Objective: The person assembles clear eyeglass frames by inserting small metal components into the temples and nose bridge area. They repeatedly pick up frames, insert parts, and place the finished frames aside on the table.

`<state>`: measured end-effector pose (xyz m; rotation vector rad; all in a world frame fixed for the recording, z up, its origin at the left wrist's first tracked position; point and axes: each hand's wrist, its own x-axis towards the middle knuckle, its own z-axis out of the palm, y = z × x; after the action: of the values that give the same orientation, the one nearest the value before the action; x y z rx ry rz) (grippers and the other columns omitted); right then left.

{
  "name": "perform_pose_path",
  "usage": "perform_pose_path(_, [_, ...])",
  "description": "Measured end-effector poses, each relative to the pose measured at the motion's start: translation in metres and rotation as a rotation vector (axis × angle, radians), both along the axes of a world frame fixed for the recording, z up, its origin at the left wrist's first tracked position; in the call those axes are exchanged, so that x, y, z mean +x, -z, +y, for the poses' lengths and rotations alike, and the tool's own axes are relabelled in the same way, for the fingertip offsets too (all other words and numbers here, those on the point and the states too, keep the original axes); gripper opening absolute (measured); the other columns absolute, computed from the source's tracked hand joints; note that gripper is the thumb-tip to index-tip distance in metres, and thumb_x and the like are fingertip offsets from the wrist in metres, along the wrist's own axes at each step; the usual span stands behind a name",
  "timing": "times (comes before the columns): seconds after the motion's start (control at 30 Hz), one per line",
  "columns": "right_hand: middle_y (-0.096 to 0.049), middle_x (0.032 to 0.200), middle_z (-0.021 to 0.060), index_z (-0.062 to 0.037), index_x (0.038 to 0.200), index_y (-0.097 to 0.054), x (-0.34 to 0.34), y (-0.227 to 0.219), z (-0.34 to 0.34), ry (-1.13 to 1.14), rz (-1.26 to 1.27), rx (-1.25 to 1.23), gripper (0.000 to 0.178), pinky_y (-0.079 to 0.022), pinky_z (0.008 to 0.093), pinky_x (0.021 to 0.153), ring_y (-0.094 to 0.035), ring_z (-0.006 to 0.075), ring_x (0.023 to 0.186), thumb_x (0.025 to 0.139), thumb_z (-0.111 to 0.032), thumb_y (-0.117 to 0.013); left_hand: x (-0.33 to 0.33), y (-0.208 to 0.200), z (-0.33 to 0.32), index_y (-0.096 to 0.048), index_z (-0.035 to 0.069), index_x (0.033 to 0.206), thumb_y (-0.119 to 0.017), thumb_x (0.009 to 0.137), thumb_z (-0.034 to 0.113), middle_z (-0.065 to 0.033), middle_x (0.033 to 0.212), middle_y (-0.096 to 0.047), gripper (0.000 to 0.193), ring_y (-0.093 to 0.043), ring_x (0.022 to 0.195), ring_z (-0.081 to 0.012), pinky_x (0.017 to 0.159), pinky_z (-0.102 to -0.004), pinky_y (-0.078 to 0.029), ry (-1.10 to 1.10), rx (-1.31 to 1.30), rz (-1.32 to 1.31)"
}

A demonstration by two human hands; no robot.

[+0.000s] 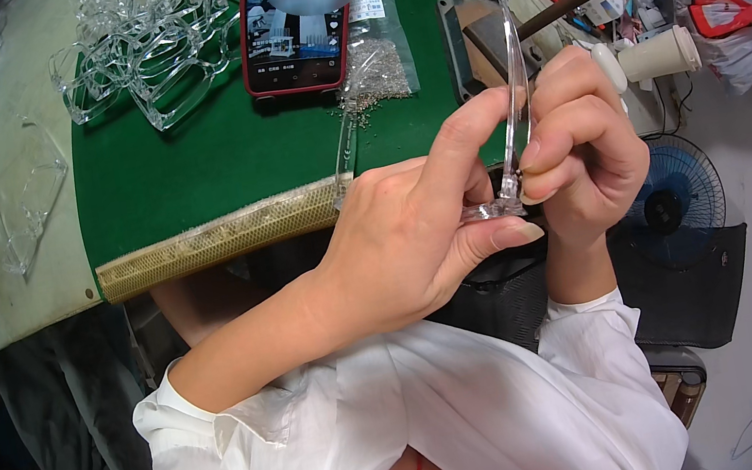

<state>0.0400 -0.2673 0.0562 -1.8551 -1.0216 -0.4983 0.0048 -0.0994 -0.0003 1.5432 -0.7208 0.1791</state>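
A transparent plastic eyeglass frame [513, 66] is held up over the near edge of the bench. My left hand [405, 230] is closed around its front, with the thumb below and the index finger reaching up to the raised temple arm. Another slim transparent arm [346, 153] shows beyond the left knuckles. My right hand [582, 138] is closed at that raised arm, fingertips pinching low near the hinge. Any tiny screw there is too small to make out. Most of the frame's front is hidden by my left hand.
Transparent eyeglass frames [160, 48] are heaped on the green mat [181, 182]. A phone [292, 27] in a red case stands beside a bag of tiny metal parts [374, 68], some spilled. A metal press [469, 43], a white cup [657, 55] and a fan [671, 203] are at the right.
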Motion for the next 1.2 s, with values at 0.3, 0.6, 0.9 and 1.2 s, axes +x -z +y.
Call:
perform_pose_path(0.3, [-0.056, 0.072, 0.0045, -0.0037, 0.071, -0.066, 0.000, -0.002, 0.000, -0.014, 0.079, 0.035, 0.018, -0.036, 0.0243, 0.056, -0.049, 0.0149, 0.067, 0.062, -0.015, -0.077, 0.002, -0.001, -0.002, -0.031, 0.000, 0.137, -0.066, 0.082, 0.039, -0.0080, 0.066, -0.058, 0.076, -0.060, 0.061, -0.0274, 0.053, -0.0355, -0.047, -0.035, 0.021, -0.066])
perform_pose_path(0.6, [-0.055, 0.073, 0.0052, -0.0042, 0.070, -0.063, -0.002, 0.000, 0.003, 0.012, 0.024, 0.031, 0.022, -0.036, 0.0250, 0.057, -0.049, 0.0163, 0.067, 0.064, -0.020, -0.077, -0.003, -0.009, -0.001, -0.028, 0.001, 0.136, -0.063, 0.086, 0.035, -0.0101, 0.062, -0.055, 0.070, -0.059, 0.058, -0.0319, 0.052, -0.0363, -0.044, 0.113, -0.087, 0.178])
perform_pose_path(0.9, [-0.053, 0.076, 0.0059, -0.0029, 0.073, -0.062, -0.003, 0.003, 0.003, -0.042, 0.085, 0.081, 0.022, -0.037, 0.0244, 0.058, -0.048, 0.0152, 0.068, 0.067, -0.017, -0.077, 0.000, -0.003, -0.002, -0.026, 0.000, 0.137, -0.060, 0.087, 0.040, -0.0103, 0.065, -0.057, 0.073, -0.059, 0.060, -0.0323, 0.053, -0.0367, -0.045, 0.068, -0.057, 0.068])
perform_pose_path(1.2, [-0.053, 0.081, 0.0059, -0.0005, 0.080, -0.062, -0.007, 0.014, -0.003, 0.006, 0.160, 0.206, 0.033, -0.038, 0.0236, 0.066, -0.048, 0.0142, 0.075, 0.070, -0.027, -0.079, 0.003, -0.009, 0.003, -0.014, -0.006, 0.140, -0.050, 0.091, 0.051, -0.0157, 0.102, -0.061, 0.083, -0.062, 0.080, -0.0170, 0.071, -0.0269, -0.048, 0.202, -0.061, 0.180])
